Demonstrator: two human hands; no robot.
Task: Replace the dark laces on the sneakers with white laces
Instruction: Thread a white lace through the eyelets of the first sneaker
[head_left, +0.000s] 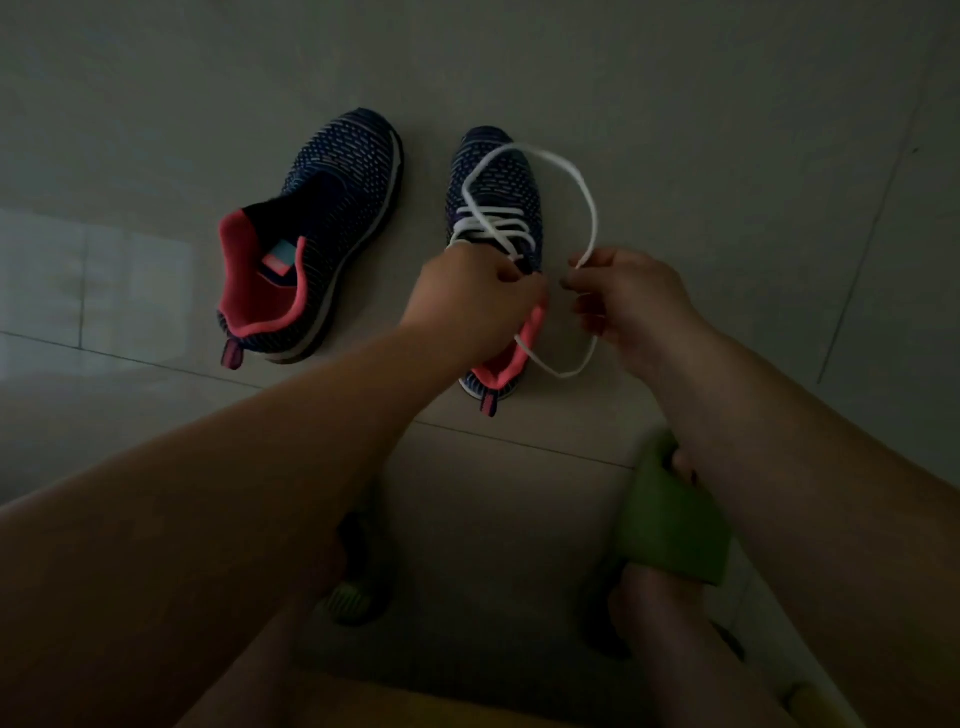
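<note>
floor (675, 104) | unlaced sneaker (322, 228) at 10 o'clock, no lace | right sneaker (498, 192) at 12 — white lace (584, 208) half threaded | my left hand (467, 301) pinches at top eyelets, right hand (628, 301) pinches lace loop — feed tip straight, keep tension even.

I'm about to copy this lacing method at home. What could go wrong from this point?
1. The white lace arcs in a long slack loop past the right sneaker; pulled unevenly, its ends may finish unequal.
2. Both the left hand and right hand pinch lace in dim light, so an eyelet could be missed.
3. The left sneaker shows no lace yet.
</note>
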